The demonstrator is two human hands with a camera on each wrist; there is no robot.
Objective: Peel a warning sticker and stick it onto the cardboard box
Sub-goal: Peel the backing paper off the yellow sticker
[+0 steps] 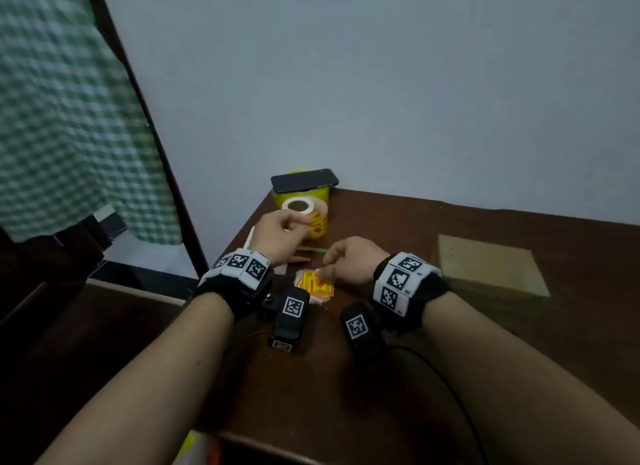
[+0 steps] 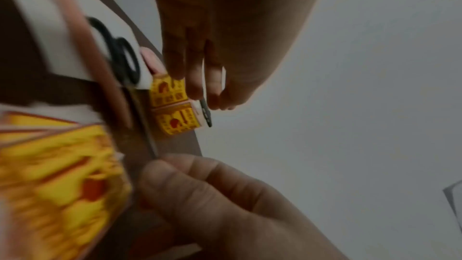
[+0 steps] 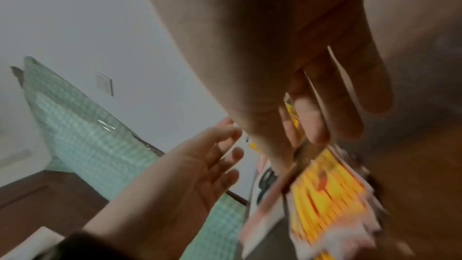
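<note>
Stickers lie stacked on the table at centre, under the right hand's loosely spread, empty fingers, the left hand at 10 o'clock relaxed and empty, the cardboard box at 3 o'clock bare, so peeling and sticking both appear outstanding.

No text is showing clearly enough to read. The yellow warning stickers on the worktop are carrying red marks and small characters, all blurred. The wristbands are bearing black-and-white square code markers, with no letters or numbers legible.
</note>
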